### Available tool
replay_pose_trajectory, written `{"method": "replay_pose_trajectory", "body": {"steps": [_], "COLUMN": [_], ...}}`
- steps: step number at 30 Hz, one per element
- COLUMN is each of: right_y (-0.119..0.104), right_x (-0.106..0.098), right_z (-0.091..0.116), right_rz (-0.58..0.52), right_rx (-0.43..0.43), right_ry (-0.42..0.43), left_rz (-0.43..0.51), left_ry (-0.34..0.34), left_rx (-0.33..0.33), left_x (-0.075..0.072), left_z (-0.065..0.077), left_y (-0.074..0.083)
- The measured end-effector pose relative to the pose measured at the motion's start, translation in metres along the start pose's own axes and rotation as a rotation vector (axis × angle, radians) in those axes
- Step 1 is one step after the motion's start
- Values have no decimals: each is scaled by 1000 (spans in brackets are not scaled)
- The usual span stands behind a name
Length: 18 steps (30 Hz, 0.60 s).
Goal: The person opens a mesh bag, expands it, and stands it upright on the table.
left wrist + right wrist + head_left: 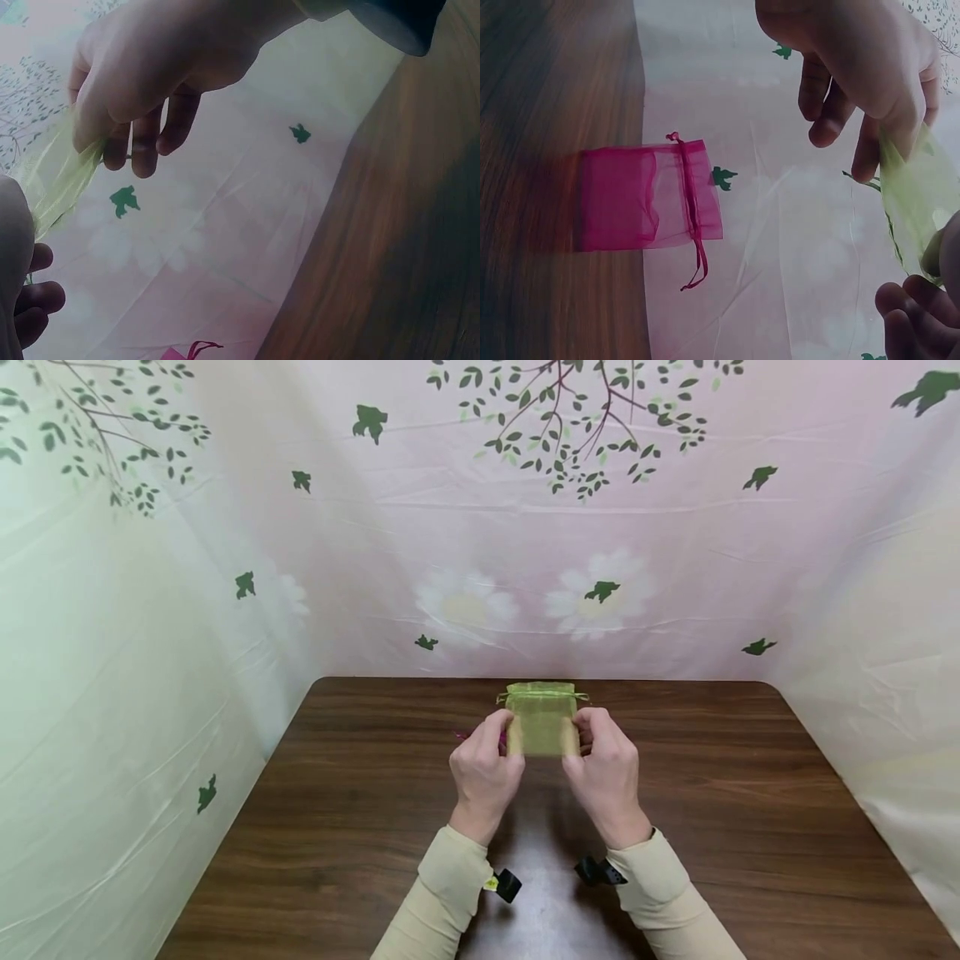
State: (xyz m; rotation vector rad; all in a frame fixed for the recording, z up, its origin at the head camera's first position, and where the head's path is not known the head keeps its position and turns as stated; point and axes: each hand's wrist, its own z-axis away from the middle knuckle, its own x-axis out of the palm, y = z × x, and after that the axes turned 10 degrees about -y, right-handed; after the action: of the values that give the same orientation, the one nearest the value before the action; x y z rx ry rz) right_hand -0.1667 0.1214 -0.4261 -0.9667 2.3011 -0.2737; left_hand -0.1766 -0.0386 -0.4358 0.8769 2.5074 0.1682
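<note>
Both hands hold up a sheer yellow-green drawstring pouch (pixel 542 727) near the table's far side, its gathered ribbon at the top. My left hand (pixel 486 768) pinches its left edge between thumb and fingers. At the opposite edge, my right hand (pixel 606 770) pinches it the same way. The pouch looks flat, and finger shapes show through the fabric. A magenta drawstring pouch (pixel 622 199) stands upright on the table beyond the hands, its ribbon toward the top. In the head view my left hand hides most of it; only a bit of ribbon shows.
The dark wood table (pixel 337 827) has rounded far corners. A pale fabric backdrop (pixel 510 552) printed with leaves, birds and daisies rises along its back and sides. Small black cameras (pixel 507 885) sit at both wrists beside the cream sleeves (pixel 453 868).
</note>
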Motion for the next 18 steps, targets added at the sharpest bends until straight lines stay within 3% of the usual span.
{"method": "replay_pose_trajectory", "body": {"steps": [11, 18], "right_y": [7, 10], "right_x": [-4, -11], "right_z": [1, 4], "right_rz": [-61, -218], "right_rx": [12, 70], "right_ry": [-64, -185], "left_rz": [120, 350], "left_ry": [-64, -174], "left_rx": [-11, -47], "left_x": [1, -1], "left_z": [1, 2], "left_y": [-3, -8]}}
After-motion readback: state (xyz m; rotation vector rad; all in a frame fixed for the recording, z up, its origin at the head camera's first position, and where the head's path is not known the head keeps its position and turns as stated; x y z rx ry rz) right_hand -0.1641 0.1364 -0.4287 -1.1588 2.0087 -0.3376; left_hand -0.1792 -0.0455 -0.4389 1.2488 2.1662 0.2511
